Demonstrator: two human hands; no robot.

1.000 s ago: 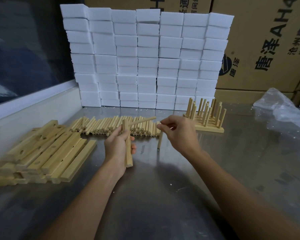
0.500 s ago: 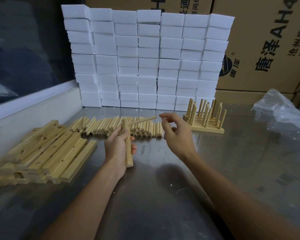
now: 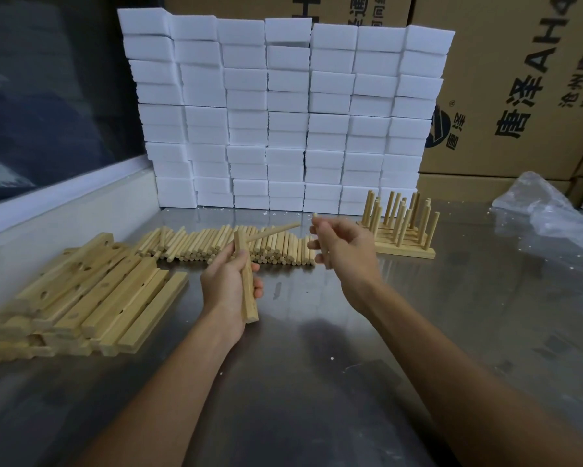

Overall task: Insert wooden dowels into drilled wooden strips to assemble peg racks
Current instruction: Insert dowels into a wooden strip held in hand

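Left hand [image 3: 231, 284] grips drilled pale wooden strip [image 3: 246, 281] upright, one round dowel [image 3: 273, 230] already seated; right hand [image 3: 342, 251] pinches second short dowel [image 3: 315, 215], likely for next hole

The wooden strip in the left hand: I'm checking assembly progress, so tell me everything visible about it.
The wooden strip is a pale, square-edged bar of light wood, held roughly upright above the steel table in the left hand, whose fingers curl round its middle. One dowel juts from its upper end, slanting up and right. Further holes aren't visible.
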